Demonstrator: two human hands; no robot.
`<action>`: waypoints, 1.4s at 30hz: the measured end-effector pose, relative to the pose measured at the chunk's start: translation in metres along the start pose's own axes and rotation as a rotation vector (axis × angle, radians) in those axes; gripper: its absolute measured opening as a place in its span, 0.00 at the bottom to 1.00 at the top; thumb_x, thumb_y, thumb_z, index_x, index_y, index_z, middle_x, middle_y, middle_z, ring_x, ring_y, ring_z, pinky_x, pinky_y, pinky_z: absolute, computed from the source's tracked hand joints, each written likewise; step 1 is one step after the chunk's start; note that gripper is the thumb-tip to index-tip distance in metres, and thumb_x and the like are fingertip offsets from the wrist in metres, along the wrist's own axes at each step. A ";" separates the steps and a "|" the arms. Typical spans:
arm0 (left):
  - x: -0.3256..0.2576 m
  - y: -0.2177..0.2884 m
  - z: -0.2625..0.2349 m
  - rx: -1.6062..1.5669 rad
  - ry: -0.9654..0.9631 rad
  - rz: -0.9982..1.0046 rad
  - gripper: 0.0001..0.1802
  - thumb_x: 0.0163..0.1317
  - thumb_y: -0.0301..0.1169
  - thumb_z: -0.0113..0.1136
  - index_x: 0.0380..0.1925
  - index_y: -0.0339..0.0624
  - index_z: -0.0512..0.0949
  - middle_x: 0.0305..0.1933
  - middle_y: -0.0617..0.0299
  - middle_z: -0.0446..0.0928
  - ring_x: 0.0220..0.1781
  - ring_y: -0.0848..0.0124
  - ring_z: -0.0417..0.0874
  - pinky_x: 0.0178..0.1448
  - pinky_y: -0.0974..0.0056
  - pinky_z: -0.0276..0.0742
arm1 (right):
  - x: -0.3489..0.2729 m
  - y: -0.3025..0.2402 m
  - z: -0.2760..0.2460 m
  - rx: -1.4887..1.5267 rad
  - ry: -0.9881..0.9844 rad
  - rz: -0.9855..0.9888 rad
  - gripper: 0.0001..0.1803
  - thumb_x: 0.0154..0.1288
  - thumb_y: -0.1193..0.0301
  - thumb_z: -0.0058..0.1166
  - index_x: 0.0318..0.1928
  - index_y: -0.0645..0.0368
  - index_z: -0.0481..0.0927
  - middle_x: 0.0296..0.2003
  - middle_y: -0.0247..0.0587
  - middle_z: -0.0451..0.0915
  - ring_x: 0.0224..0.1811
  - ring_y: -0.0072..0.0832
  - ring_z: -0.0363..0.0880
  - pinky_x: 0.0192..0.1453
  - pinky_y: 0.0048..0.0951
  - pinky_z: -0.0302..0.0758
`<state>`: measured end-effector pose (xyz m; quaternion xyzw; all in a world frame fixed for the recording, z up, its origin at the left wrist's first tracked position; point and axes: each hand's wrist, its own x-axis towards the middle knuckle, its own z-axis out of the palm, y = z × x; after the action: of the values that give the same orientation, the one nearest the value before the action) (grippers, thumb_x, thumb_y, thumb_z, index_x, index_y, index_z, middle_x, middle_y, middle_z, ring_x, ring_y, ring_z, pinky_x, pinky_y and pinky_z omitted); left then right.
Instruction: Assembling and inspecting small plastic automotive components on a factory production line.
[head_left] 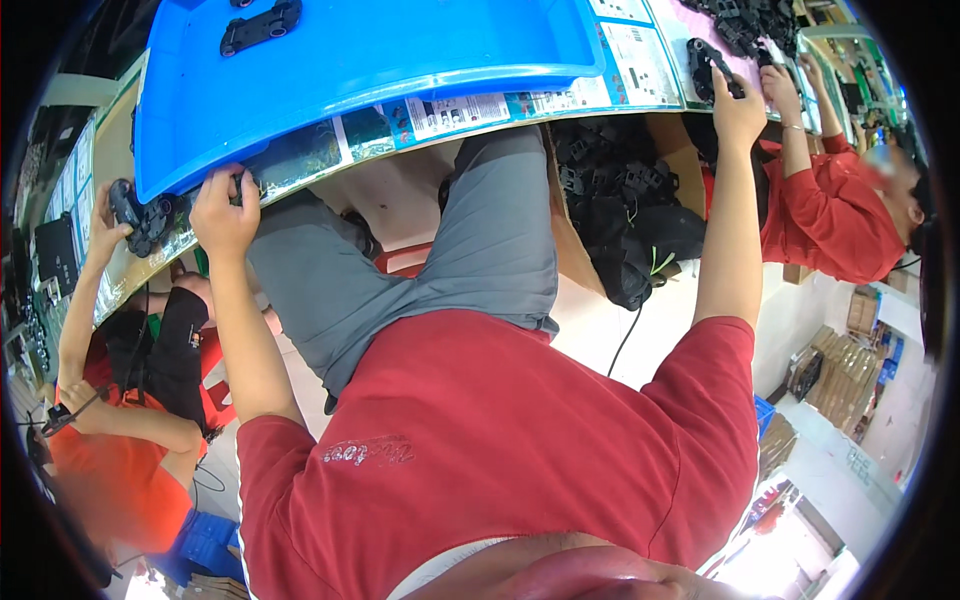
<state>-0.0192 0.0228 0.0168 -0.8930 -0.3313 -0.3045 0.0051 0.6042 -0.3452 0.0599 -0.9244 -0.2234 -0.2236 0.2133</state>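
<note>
My left hand (pixel 222 212) grips the table edge (pixel 330 150) beside the tray (pixel 400 60), which holds one part (pixel 261 26); my right hand (pixel 738 108) holds another part (pixel 712 66) further right; a box of parts (pixel 620 210) sits beneath the table.

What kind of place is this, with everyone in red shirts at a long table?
Probably a factory assembly line: workers sit side by side at a shared bench, a blue tray holds a black plastic part, and a box of similar parts sits beneath.

glossy blue plastic tray (pixel 400 60), seemingly matt black plastic part (pixel 262 26)
</note>
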 end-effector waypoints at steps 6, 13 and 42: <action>0.002 0.001 0.001 -0.014 0.007 0.008 0.04 0.62 0.33 0.66 0.33 0.46 0.82 0.24 0.62 0.73 0.25 0.59 0.77 0.31 0.56 0.73 | -0.001 0.001 0.014 -0.121 -0.043 -0.051 0.30 0.61 0.46 0.67 0.50 0.61 0.89 0.48 0.59 0.85 0.55 0.51 0.83 0.64 0.44 0.77; 0.001 0.004 -0.001 -0.031 0.005 0.006 0.03 0.63 0.30 0.66 0.35 0.44 0.82 0.24 0.61 0.72 0.25 0.62 0.76 0.31 0.58 0.72 | 0.002 -0.017 0.010 -0.145 -0.127 -0.034 0.32 0.61 0.45 0.67 0.49 0.62 0.89 0.49 0.59 0.85 0.54 0.51 0.83 0.64 0.44 0.76; -0.045 0.145 -0.051 -1.672 -0.273 -0.728 0.18 0.76 0.34 0.54 0.58 0.35 0.75 0.53 0.60 0.79 0.52 0.73 0.78 0.58 0.63 0.77 | -0.283 -0.342 -0.104 0.883 -0.482 -0.892 0.31 0.50 0.70 0.80 0.55 0.63 0.82 0.53 0.52 0.84 0.54 0.47 0.84 0.58 0.41 0.82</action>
<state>0.0130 -0.1277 0.0623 -0.4750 -0.2618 -0.3198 -0.7769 0.1708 -0.2100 0.1009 -0.5934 -0.6960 0.0347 0.4028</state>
